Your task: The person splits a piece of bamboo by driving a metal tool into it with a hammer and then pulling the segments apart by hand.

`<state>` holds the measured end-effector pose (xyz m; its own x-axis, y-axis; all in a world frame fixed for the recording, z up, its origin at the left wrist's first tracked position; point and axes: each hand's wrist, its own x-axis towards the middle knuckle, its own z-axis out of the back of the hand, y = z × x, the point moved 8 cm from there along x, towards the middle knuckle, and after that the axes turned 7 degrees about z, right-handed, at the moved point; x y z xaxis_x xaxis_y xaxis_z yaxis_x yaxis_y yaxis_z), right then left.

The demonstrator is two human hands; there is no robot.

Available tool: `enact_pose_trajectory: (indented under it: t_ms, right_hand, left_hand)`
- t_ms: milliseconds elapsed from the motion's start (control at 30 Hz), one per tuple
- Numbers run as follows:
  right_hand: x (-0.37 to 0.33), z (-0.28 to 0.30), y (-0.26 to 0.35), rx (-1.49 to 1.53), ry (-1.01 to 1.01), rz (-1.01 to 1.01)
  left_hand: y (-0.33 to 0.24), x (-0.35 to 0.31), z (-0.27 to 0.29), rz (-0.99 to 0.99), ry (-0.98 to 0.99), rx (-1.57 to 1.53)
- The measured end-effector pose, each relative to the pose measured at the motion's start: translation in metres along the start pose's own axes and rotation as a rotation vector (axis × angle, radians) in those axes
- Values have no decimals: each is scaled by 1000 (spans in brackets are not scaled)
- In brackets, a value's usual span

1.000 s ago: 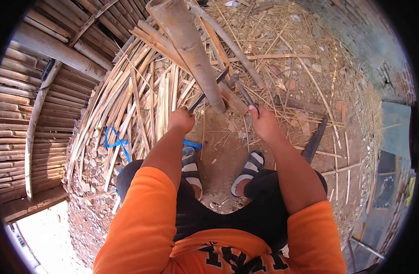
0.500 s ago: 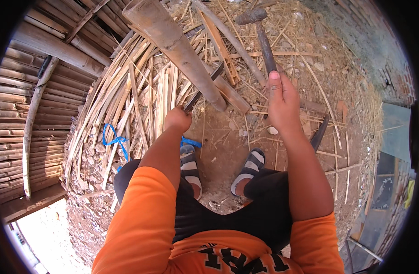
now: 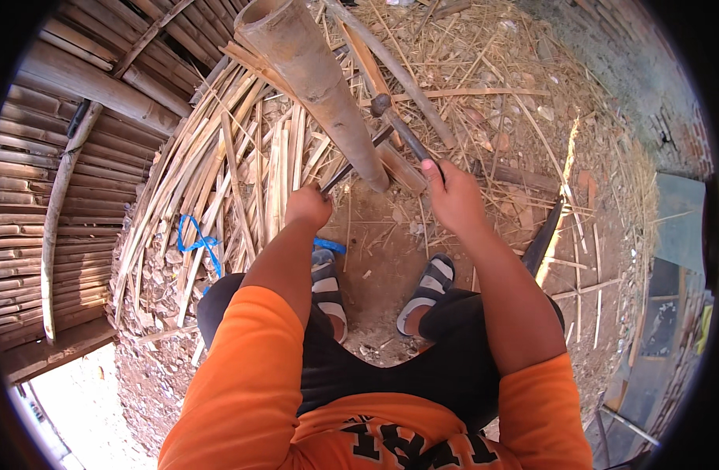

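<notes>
My left hand (image 3: 308, 207) is closed around the handle end of a long dark knife (image 3: 337, 177). Its blade crosses a thick bamboo pole (image 3: 312, 82), which stands tilted on the dirt. Part of the blade is hidden at the pole; whether it cuts into the bamboo or passes behind it, I cannot tell. My right hand (image 3: 457, 196) grips a hammer (image 3: 409, 139) by its dark handle. The hammer's head is close to the blade's tip, beyond the pole's right side; contact cannot be made out. A split bamboo strip shows along the pole's upper left side.
Long split bamboo strips (image 3: 195, 164) lie heaped at the left, with blue strapping (image 3: 197, 239) beside them. A short bamboo piece (image 3: 402, 168) lies behind the pole's foot. Another dark blade-like tool (image 3: 543, 235) is near my right forearm. A bamboo-slat wall (image 3: 23, 211) rises at left.
The hammer has swung down and left toward the knife's tip, with my right hand moving the same way. The pole's top has shifted slightly right. My left hand has hardly moved.
</notes>
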<state>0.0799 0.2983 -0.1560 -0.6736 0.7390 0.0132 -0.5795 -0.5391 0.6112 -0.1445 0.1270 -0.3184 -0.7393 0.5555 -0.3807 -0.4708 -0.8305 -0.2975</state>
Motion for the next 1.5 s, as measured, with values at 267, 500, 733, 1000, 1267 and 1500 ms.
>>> enact_pose_trajectory:
  t_ms: [267, 500, 733, 1000, 1267, 1500]
  right_hand:
    - [-5, 0, -16, -36, -34, 10]
    - [-2, 27, 26, 69, -100, 56]
    - [-21, -23, -45, -152, 101, -97]
    - [-2, 42, 19, 131, -174, 14]
    - [-7, -7, -35, -37, -18, -61]
    - [-12, 19, -1, 102, -45, 16]
  left_hand:
    - [0, 2, -3, -24, 60, -42]
    - [-2, -4, 3, -21, 14, 48]
    - [-15, -12, 12, 8, 64, 15]
    - [-2, -2, -1, -24, 12, 26]
    - [-19, -7, 11, -21, 27, 24]
    - [-12, -11, 9, -20, -24, 49]
